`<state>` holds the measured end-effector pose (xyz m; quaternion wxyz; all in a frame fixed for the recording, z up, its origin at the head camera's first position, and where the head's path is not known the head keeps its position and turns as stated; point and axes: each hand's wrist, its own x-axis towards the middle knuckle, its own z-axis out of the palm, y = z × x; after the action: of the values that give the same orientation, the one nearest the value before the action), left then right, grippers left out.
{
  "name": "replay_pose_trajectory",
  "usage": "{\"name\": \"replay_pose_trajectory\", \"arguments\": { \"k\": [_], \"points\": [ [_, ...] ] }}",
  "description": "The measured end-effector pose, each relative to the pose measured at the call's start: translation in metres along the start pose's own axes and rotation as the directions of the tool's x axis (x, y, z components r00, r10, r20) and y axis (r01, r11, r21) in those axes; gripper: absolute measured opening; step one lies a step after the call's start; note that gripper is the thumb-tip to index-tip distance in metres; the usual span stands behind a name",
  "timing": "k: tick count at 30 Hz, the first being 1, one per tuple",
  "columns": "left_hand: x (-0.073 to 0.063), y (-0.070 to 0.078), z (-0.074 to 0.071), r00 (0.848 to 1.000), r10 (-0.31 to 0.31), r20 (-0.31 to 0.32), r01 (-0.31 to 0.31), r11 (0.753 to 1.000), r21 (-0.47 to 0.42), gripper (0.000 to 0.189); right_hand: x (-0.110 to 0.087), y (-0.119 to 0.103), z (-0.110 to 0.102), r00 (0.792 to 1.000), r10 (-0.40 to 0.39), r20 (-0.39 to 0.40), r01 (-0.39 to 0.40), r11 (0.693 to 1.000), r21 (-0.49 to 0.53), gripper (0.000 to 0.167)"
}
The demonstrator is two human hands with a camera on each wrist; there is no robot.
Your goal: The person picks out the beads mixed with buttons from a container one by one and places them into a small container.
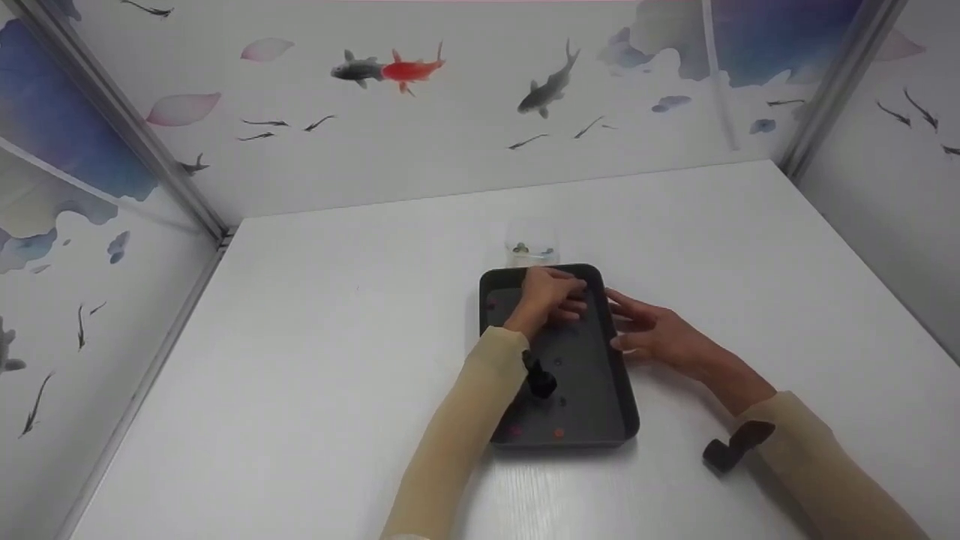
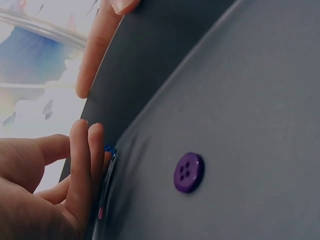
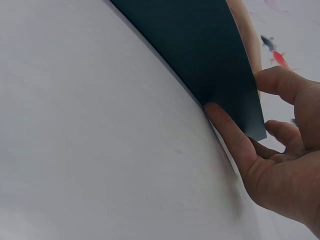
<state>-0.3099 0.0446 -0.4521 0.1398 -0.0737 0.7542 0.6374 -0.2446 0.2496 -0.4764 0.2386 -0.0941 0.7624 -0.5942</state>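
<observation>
A dark rectangular tray point(image 1: 559, 442) stands on the white table. My left hand point(image 1: 549, 294) reaches inside it toward the far right corner. In the left wrist view the fingertips are close to the tray wall, beside a small blue piece point(image 2: 111, 149); I cannot tell whether they pinch it. A purple four-hole button point(image 2: 189, 172) lies on the tray floor near that hand. My right hand point(image 1: 667, 339) holds the tray's right side from outside, a fingertip point(image 2: 123, 5) lapping over the rim and another finger point(image 3: 227, 127) low along the outer wall.
More small buttons lie scattered in the tray, among them an orange one point(image 1: 559, 433) and a red one point(image 1: 491, 304). A clear container point(image 1: 532, 259) with small colored pieces stands just beyond the tray's far edge. Printed panels point(image 1: 420, 150) enclose the table at the back and sides.
</observation>
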Motion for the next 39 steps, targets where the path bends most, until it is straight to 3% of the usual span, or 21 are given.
{"name": "replay_pose_trajectory", "arguments": {
  "k": [11, 23, 27, 39],
  "points": [
    [0.004, -0.002, 0.004, 1.0, -0.002, -0.002, 0.002, 1.0, 0.028, 0.015, 0.001, 0.001, 0.0, 1.0, -0.004, 0.012, 0.003, 0.999, 0.051, 0.087],
    [0.01, -0.002, 0.011, 0.999, -0.022, -0.045, 0.028, 0.99, 0.138, 0.012, 0.001, 0.001, 0.0, 1.0, 0.006, -0.001, -0.006, 1.0, 0.017, 0.087],
    [0.012, -0.001, 0.016, 0.998, -0.005, -0.056, 0.014, 0.986, 0.168, 0.01, 0.0, -0.001, -0.002, 1.0, 0.001, -0.005, -0.001, 1.0, 0.003, 0.087],
    [0.014, -0.005, 0.02, 0.992, 0.059, -0.113, -0.042, 0.988, 0.151, 0.008, 0.001, -0.001, 0.001, 1.0, 0.016, -0.014, -0.016, 1.0, -0.026, 0.085]
  ]
}}
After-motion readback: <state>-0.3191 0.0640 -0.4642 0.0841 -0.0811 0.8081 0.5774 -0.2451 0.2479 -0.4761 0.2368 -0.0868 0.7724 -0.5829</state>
